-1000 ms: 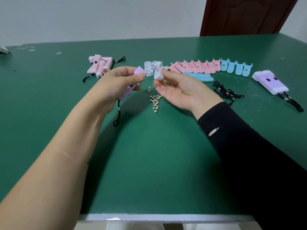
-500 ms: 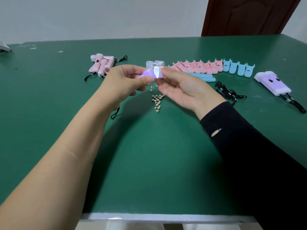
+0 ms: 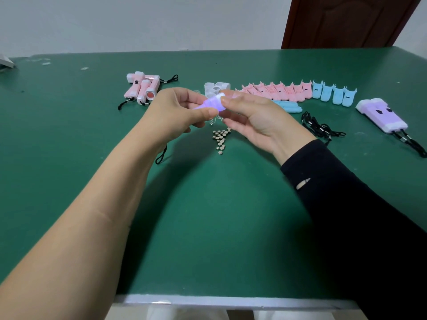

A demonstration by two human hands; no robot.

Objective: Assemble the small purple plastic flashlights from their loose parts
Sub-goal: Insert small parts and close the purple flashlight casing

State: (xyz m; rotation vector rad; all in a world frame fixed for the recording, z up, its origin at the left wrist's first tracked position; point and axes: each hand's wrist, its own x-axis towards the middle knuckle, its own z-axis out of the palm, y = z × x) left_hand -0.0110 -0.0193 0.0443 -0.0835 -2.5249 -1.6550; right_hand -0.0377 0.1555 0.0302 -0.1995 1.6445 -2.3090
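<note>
Left hand [image 3: 175,112]: pinches the body of the purple flashlight [image 3: 211,104] between thumb and curled fingers.
Right hand [image 3: 251,118]: pinches the same flashlight's head end, thumb on top, by its white cap [image 3: 220,96].
Flashlight position: held in the air between both hands, above the table's middle, tilted with the capped end up and away.
Lanyard [image 3: 161,154]: one black loop, hangs below the left wrist.
Directly beneath: small clear parts [image 3: 215,120], too small to count; pile of button cells [image 3: 220,138], roughly twenty.
Just behind: white caps [image 3: 216,87], about four, clustered.
Pink shells [image 3: 275,90]: one overlapped row, about eight.
Blue shells [image 3: 333,95]: four, at the row's right end.
Blue pieces [image 3: 287,106]: lie flat in front of the pink row, number unclear.
Loose lanyards [image 3: 321,127]: one black tangle.
Finished purple flashlights [image 3: 381,115]: two, side by side, far right; dark marks unreadable.
Pink flashlights [image 3: 142,87]: about four, far left.
Table [image 3: 208,215]: green.
</note>
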